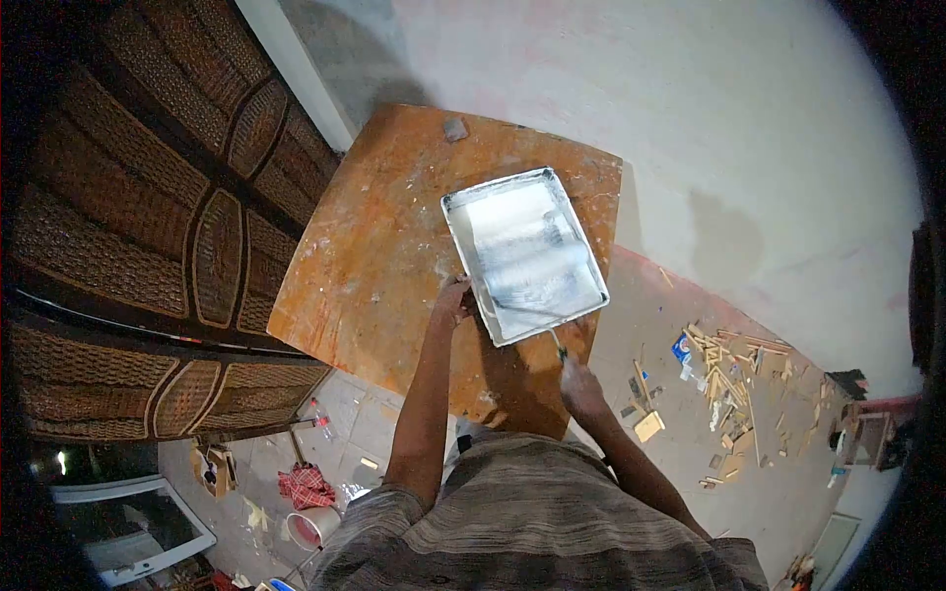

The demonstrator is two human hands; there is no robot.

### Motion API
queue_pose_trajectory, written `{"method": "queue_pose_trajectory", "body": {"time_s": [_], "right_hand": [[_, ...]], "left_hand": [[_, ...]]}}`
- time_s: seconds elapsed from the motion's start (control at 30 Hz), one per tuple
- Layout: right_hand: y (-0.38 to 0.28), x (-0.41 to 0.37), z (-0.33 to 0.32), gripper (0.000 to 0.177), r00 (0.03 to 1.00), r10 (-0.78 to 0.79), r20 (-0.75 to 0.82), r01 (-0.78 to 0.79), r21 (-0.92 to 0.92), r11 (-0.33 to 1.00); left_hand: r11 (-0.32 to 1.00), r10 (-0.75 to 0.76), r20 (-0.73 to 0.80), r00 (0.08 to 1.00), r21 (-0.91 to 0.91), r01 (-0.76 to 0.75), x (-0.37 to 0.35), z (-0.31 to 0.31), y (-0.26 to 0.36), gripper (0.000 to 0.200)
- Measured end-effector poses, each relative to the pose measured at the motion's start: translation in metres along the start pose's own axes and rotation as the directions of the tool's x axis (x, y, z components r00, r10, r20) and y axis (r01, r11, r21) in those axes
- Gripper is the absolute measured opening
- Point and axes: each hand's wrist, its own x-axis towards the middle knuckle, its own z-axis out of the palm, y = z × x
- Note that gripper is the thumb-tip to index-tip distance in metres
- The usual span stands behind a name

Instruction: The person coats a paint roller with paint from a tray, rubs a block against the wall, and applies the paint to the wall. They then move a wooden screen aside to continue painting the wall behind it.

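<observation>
A metal paint tray (463, 202) with white paint lies on an orange, paint-spattered board (374, 246). A paint roller (537, 271) rests inside the tray, its thin handle (554, 340) running back over the near rim. My right hand (579, 386) grips that handle just outside the tray. My left hand (453, 297) holds the tray's near left edge, fingers curled on the rim.
A carved wooden door (148, 217) stands at the left. A small grey block (454, 128) lies at the board's far edge. Far below, wood scraps (734, 379) litter the floor at right; a bucket (305, 529) and red cloth (305, 486) lie at left.
</observation>
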Motion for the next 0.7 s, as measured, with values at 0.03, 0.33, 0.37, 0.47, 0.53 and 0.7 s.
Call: {"method": "queue_pose_trajectory", "body": {"time_s": [0.03, 0.33, 0.37, 0.47, 0.53, 0.7], "right_hand": [[0.015, -0.017, 0.012, 0.042, 1.0, 0.013, -0.005, -0.013, -0.074, 0.997], [-0.007, 0.012, 0.001, 0.035, 0.972, -0.196, -0.127, 0.168, -0.204, 0.964], [0.015, 0.046, 0.024, 0.033, 0.962, -0.266, -0.066, 0.209, -0.449, 0.869], [0.037, 0.106, 0.058, 0.025, 0.874, -0.465, -0.139, 0.291, -0.617, 0.731], [0.016, 0.1, 0.047, 0.023, 0.864, -0.445, -0.236, 0.299, -0.472, 0.829], [0.024, 0.004, 0.036, 0.024, 0.981, -0.14, -0.133, 0.118, -0.158, 0.98]], "left_hand": [[0.999, -0.007, 0.032, 0.999, -0.038, 0.008, 0.005, -0.004, -0.004, 0.008], [1.0, 0.008, -0.025, 1.0, 0.014, -0.007, -0.003, 0.002, 0.0, 0.005], [1.0, 0.015, -0.004, 1.0, 0.005, -0.015, 0.0, 0.001, -0.003, 0.005], [0.999, 0.016, -0.051, 0.999, 0.028, -0.015, 0.001, 0.003, -0.003, 0.005], [1.0, -0.016, -0.066, 0.998, 0.022, 0.017, -0.008, 0.009, 0.004, 0.006], [1.0, 0.006, -0.032, 0.999, -0.006, -0.006, -0.009, 0.007, 0.002, 0.009]]}}
